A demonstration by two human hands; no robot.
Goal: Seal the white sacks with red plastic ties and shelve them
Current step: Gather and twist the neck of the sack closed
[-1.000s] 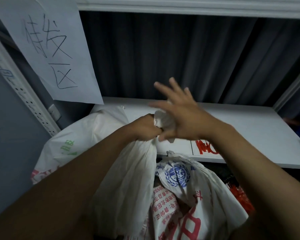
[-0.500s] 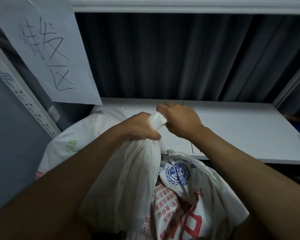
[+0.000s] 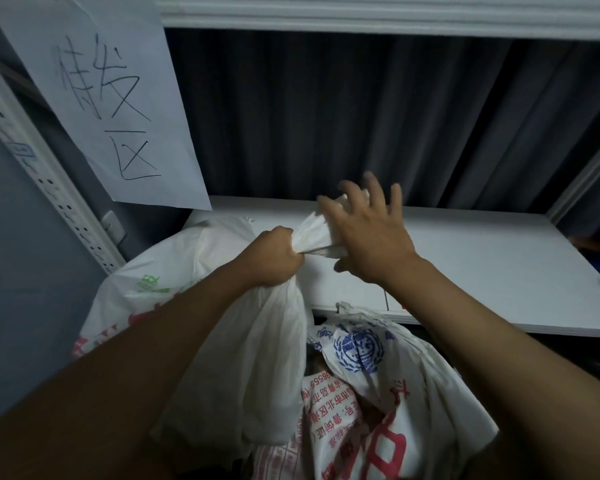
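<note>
A plain white sack (image 3: 243, 358) hangs in front of me, its neck bunched tight in my left hand (image 3: 272, 259). The loose top of the sack sticks up and to the right of that fist. My right hand (image 3: 368, 233) lies over this loose top with fingers spread and slightly bent; the thumb is below the fabric. No red tie shows in the frame. Behind the fists lies the white shelf board (image 3: 465, 258).
A printed sack (image 3: 378, 393) with a blue emblem and red lettering stands below right. Another white sack (image 3: 153, 271) with green and red print lies at the left. A handwritten paper sign (image 3: 111, 109) hangs top left beside a perforated shelf post (image 3: 49, 188). A dark curtain backs the shelf.
My right hand, closed on the sack's top half a second ago, has spread its fingers and shifted right over the loose fabric. My left hand keeps its grip on the neck.
</note>
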